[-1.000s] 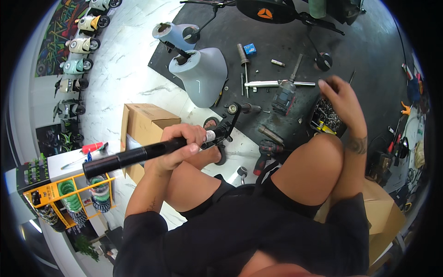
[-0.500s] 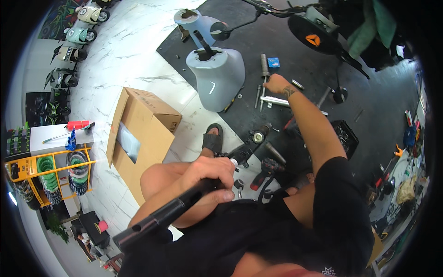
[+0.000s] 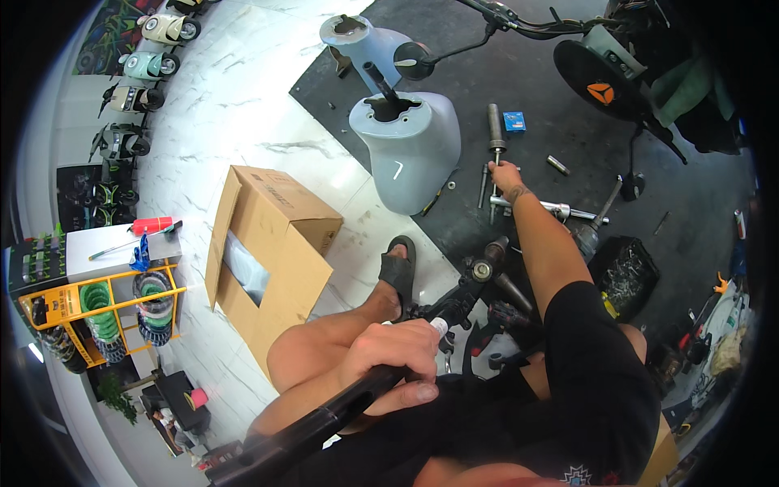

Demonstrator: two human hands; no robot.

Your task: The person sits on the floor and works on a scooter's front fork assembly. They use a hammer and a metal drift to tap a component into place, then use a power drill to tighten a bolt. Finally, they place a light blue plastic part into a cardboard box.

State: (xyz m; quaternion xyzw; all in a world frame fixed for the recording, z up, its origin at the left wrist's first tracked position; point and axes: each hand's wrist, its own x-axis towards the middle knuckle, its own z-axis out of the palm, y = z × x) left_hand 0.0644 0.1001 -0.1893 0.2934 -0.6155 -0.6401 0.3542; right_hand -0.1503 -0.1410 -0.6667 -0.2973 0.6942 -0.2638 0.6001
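My left hand [image 3: 396, 355] is wrapped round a long black metal tube [image 3: 312, 426], which slants from the lower left up to a knuckle-like end [image 3: 483, 269] with a round metal fitting. My right arm reaches out to the dark mat. There my right hand [image 3: 506, 179] is closed on the thin shaft of a steel rod tool with a thick cylindrical sleeve [image 3: 496, 127]; its fingertips are partly hidden. Beside that hand lie a thin metal rod [image 3: 483, 187] and a chromed bar tool [image 3: 552, 208]. A small blue box [image 3: 514, 122] sits next to the sleeve.
Two pale grey-blue body panels [image 3: 414, 158] stand ahead, left of the tools. An open cardboard box [image 3: 296, 280] is at the left. A scooter front with mirrors [image 3: 600, 85] rises at the far right. A black tray of small hardware [image 3: 625, 280] and a power tool [image 3: 588, 237] lie right.
My view has shifted, so the scene sits further right and lower. Both hands keep their hold, the left on the tube and the right on the rod tool. More of the hardware tray shows.
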